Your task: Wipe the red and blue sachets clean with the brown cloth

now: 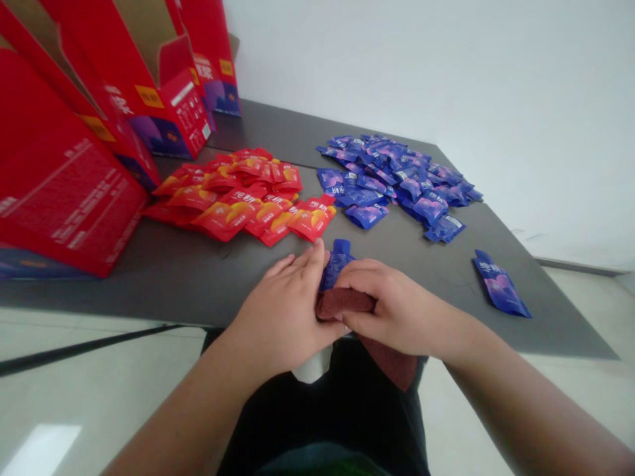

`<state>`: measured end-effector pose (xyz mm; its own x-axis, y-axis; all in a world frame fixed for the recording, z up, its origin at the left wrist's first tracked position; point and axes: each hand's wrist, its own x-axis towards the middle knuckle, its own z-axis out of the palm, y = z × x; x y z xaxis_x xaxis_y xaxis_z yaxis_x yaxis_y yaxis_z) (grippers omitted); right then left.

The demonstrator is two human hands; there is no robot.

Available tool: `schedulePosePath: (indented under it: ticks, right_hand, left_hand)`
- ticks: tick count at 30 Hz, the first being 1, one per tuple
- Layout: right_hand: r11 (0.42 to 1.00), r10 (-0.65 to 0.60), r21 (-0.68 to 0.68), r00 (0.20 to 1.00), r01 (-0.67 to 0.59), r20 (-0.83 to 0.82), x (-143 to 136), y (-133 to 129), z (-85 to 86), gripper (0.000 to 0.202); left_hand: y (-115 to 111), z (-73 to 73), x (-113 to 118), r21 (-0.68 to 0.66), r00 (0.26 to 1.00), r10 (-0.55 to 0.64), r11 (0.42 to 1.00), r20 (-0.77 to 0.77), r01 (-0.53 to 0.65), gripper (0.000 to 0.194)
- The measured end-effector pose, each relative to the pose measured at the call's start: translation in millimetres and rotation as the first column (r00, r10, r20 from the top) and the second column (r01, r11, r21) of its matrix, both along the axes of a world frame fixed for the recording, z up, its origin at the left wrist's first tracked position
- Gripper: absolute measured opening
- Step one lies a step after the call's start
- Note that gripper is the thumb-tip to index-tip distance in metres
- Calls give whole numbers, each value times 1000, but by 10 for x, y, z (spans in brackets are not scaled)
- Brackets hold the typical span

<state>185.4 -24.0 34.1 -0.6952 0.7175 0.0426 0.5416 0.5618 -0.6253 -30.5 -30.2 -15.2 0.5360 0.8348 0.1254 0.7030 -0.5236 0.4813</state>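
Blue sachet (337,262) mostly covered: only the top end shows between the left hand (282,311) and right hand (397,311); lower part sits under the fingers and the dark red cloth (342,302). Cloth itself partly hidden by the right hand, its tail hangs below the table edge (149,317). White item (312,367) under the left hand: can't identify. Red boxes (64,192) cut off at left and top. Print on the sachets too small to read.
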Motion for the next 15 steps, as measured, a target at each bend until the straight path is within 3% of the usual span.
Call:
schedulePosePath:
  ticks: [6,12,15]
  right_hand:
    - [997,-18,76,999,15,37,1,188,-51,13]
    - [942,-259,237,963,236,72,56,346,-185,11]
    - [901,-375,250,926,355,36,104,409,-243,12]
  left_hand:
    - [4,21,15,-7,1000,29,1000,-5,-29,117]
    - [27,14,23,-6,999,37,999,-14,-37,120]
    - [25,7,17,10,999,34,999,-21,-34,118]
